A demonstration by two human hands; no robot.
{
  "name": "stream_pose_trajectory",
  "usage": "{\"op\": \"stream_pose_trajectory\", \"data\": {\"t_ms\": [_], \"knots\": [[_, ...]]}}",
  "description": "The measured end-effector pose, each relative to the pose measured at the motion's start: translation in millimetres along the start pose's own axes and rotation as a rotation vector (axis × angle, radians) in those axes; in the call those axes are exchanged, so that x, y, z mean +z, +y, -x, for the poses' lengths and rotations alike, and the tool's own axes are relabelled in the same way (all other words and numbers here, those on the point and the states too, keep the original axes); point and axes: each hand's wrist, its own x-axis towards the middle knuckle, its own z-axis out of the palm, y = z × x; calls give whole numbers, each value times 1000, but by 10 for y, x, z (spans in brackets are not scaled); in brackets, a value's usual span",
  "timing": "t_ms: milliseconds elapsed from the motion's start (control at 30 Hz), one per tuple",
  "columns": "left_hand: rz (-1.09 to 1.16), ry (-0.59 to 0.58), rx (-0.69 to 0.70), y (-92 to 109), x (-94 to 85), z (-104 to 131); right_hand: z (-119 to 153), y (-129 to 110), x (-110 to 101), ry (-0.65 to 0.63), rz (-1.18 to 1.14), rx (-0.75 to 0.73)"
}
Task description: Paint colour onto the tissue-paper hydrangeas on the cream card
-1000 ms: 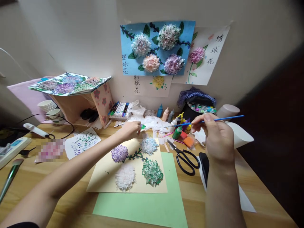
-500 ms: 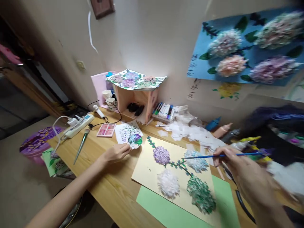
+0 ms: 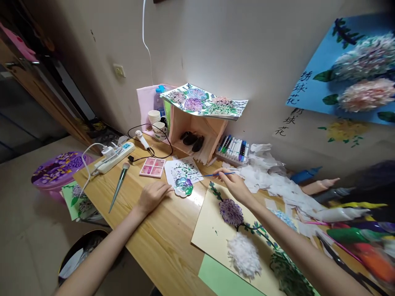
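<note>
My right hand [image 3: 232, 183] holds a thin blue paintbrush [image 3: 212, 175], its tip pointing left, near a paint-spotted white paper [image 3: 193, 167]. A small flower-shaped palette [image 3: 184, 187] with purple and green paint sits on that paper's lower edge. The fingertips of my left hand [image 3: 154, 197] are at the palette's left edge; whether they grip it is unclear. Below my right forearm lies a cream sheet [image 3: 210, 234] with a painted branch, a purple flower [image 3: 231, 212], a white flower [image 3: 244, 255] and a green one [image 3: 288, 271]. The forearm partly covers a light-blue flower [image 3: 285, 218].
A makeup brush [image 3: 119, 187], a pink four-pan case [image 3: 152, 167] and a power strip [image 3: 115, 158] lie on the left. Behind are a wooden box [image 3: 197, 127], markers [image 3: 233, 150] and white tissue scraps [image 3: 262, 172]. Paint bottles [image 3: 342, 213] lie right.
My right hand has moved left with the brush, from over the cream sheet's right side to beside the palette. The view has turned left. My left hand stays beside the palette.
</note>
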Motion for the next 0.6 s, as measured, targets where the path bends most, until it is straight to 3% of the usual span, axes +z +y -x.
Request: {"op": "stream_pose_trajectory", "data": {"t_ms": [200,433,600], "knots": [[-69,-45,-257,58,111,-177,-38,38,36,-63,147,1],[-28,-76,-334,59,141,-167,-212,-101,-54,-149,281,-97],[-20,-72,-349,58,152,-136,-425,-166,-8,-117,331,-102]]}}
